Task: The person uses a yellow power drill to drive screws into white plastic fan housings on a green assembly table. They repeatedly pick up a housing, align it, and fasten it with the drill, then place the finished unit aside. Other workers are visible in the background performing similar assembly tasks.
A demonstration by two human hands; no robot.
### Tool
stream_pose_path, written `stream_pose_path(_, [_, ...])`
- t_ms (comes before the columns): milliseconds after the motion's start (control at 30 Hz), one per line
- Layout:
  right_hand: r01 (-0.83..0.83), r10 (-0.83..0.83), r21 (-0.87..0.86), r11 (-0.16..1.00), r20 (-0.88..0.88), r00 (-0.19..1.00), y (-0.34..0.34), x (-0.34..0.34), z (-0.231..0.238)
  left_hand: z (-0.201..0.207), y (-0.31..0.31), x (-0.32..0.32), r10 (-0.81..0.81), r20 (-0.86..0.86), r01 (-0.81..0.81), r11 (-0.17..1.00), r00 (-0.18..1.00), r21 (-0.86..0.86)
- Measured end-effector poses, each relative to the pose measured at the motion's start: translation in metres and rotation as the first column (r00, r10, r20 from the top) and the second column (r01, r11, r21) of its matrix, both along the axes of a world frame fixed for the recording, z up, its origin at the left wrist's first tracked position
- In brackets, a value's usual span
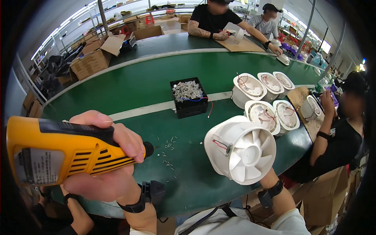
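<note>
My left hand (113, 164) is wrapped round a yellow and black electric screwdriver (88, 150), its dark tip pointing right over the green table. On the right, my right hand (268, 179) holds up a white exhaust fan (246, 150); most of that hand is hidden behind the housing. The fan's blades face toward me, and red and dark wires stick out at its side. Several loose screws (168, 147) lie scattered on the table between the screwdriver and the fan. Beyond them stands a black box (190, 107) heaped with small screws, a red and a blue wire trailing at its edge.
Several white fan housings (261, 117) with red wires stand grouped at the right. The green table (129, 84) curves across the view. Co-workers sit at the far side and the right, one's hand on a white part (282, 59). Cardboard boxes (92, 62) stand at the far left.
</note>
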State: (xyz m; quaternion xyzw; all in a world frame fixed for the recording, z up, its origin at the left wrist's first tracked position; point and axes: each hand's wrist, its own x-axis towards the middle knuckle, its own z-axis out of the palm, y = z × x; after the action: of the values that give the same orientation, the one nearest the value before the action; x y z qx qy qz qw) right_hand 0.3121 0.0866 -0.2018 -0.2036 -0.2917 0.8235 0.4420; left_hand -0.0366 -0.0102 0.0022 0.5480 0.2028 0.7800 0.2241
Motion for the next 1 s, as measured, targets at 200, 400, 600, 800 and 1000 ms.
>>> stream_pose_path(200, [-0.109, 0.011, 0.265, 0.958, 0.345, 0.938, -0.01, -0.006, 0.071, 0.001, -0.002, 0.002, 0.01, 0.033, -0.01, 1.0, 0.999, -0.005])
stream_pose_path(400, [-0.676, -0.698, 0.711, 0.194, 0.584, 0.414, -0.034, -0.05, 0.114, 0.002, 0.001, 0.004, 0.08, 0.02, -0.08, 0.997, 0.997, 0.004])
stream_pose_path(600, [-0.776, -0.84, 0.62, 0.115, 0.478, 0.257, -0.039, -0.062, 0.123, 0.004, 0.001, 0.007, 0.082, 0.012, -0.082, 0.997, 0.997, 0.004])
stream_pose_path(800, [-0.624, -0.716, 0.74, -0.25, 0.293, 0.634, -0.059, -0.055, 0.104, 0.009, -0.01, 0.006, -0.013, -0.039, 0.013, 1.0, 0.999, 0.0])
stream_pose_path(1000, [-0.656, -0.471, 0.713, -0.248, 0.503, 0.725, -0.081, -0.073, 0.073, 0.024, -0.041, -0.002, -0.087, -0.107, 0.096, 0.992, 0.99, 0.079])
